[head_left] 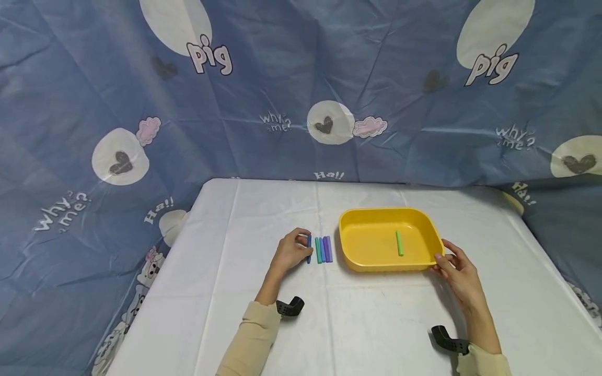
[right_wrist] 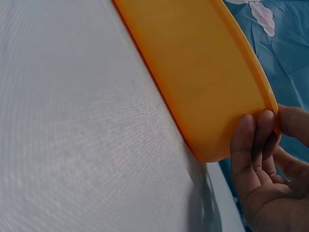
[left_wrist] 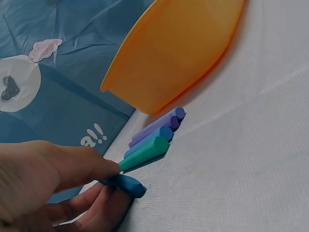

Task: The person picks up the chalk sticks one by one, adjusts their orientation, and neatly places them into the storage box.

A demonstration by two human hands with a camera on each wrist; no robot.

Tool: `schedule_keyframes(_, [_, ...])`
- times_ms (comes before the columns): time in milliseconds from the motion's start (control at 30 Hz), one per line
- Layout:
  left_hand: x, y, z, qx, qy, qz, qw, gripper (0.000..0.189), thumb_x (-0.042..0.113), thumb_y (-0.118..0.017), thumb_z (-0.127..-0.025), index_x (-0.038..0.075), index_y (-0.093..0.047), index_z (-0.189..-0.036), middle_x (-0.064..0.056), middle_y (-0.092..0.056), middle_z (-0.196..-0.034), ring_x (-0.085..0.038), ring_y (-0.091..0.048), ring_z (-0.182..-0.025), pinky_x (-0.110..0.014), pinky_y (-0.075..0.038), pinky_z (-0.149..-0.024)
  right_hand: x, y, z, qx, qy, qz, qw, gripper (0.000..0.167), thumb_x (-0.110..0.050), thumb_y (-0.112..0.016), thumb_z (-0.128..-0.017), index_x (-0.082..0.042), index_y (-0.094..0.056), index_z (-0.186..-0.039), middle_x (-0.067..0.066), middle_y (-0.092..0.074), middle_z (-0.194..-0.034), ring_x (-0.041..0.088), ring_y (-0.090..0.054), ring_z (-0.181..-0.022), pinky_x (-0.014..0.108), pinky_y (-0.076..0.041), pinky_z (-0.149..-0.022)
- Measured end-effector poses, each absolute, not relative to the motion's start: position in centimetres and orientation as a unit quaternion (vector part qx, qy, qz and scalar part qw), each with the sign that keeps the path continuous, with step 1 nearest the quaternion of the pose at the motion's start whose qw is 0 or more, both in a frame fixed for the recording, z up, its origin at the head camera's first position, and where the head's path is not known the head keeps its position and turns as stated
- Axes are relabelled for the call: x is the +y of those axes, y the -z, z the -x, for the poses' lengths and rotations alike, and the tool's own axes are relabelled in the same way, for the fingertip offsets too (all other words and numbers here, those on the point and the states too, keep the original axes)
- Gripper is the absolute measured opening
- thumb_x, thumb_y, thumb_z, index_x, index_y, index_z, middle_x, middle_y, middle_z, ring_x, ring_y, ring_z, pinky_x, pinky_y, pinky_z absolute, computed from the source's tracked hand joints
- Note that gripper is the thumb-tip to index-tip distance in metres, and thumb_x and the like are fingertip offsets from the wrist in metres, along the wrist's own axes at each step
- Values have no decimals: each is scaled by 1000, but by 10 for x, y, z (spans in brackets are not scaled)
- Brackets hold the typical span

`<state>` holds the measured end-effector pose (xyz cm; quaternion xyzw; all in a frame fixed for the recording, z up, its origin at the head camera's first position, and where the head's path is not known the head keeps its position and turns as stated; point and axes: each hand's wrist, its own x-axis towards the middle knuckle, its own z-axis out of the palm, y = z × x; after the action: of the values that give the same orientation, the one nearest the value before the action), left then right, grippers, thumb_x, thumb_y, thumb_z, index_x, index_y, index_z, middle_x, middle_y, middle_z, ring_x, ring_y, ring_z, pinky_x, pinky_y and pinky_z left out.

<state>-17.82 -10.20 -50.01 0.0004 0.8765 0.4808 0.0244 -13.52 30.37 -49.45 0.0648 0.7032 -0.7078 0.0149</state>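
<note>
My left hand (head_left: pixel 291 253) pinches a dark blue crayon (left_wrist: pixel 126 185) between thumb and fingers, low over the white cloth. Right beside it lie a green crayon (head_left: pixel 318 250), a blue crayon (left_wrist: pixel 149 140) and two purple crayons (head_left: pixel 327 249) in a close row. A yellow tray (head_left: pixel 371 268) stands to the right of the row, with one light green crayon (head_left: pixel 399 243) lying inside. At the tray's near right corner, my right hand (head_left: pixel 459 272) grips the rim, thumb on top and fingers against the outer wall.
White cloth (head_left: pixel 263 334) covers the table, with fold lines running across it. A blue printed curtain (head_left: pixel 263 151) hangs behind the table and down both sides. Black wrist mounts (head_left: pixel 290 306) sit at both sleeves.
</note>
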Motion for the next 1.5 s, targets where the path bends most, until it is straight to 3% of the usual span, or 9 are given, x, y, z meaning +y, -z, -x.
schedule_keyframes(333, [-101, 505, 176, 809, -584, 52, 42, 44, 6, -70, -78, 8, -59, -121, -13, -62, -100, -12, -66, -70, -27, -57, -59, 303, 496, 132, 702, 710, -52, 19, 61, -14, -61, -92, -9, -32, -145, -4, -57, -90, 3, -62, -74, 16, -55, -73])
schedule_keyframes(900, [-84, 494, 181, 731, -677, 76, 24, 50, 3, -68, -81, 9, -54, -129, -14, -57, -109, -14, -65, -77, -34, -59, -70, 304, 501, 126, 710, 702, -49, 25, 62, -16, -60, -92, -8, -31, -146, -2, -56, -92, 3, -62, -75, 16, -55, -73])
schedule_keyframes(1100, [-68, 482, 192, 709, -701, 73, 23, 47, 3, -69, -81, 14, -57, -124, -10, -57, -105, -13, -65, -76, -27, -59, -66, 305, 499, 127, 711, 701, -52, 21, 61, -16, -61, -92, -9, -32, -146, -3, -56, -91, 2, -62, -75, 15, -55, -73])
schedule_keyframes(1500, [-48, 464, 201, 711, -700, 57, 38, 46, 6, -70, -80, 20, -57, -122, -10, -57, -106, -15, -66, -77, -29, -59, -68, 305, 492, 135, 718, 693, -60, 20, 63, -18, -62, -91, -10, -32, -146, 1, -54, -93, 3, -62, -76, 17, -55, -74])
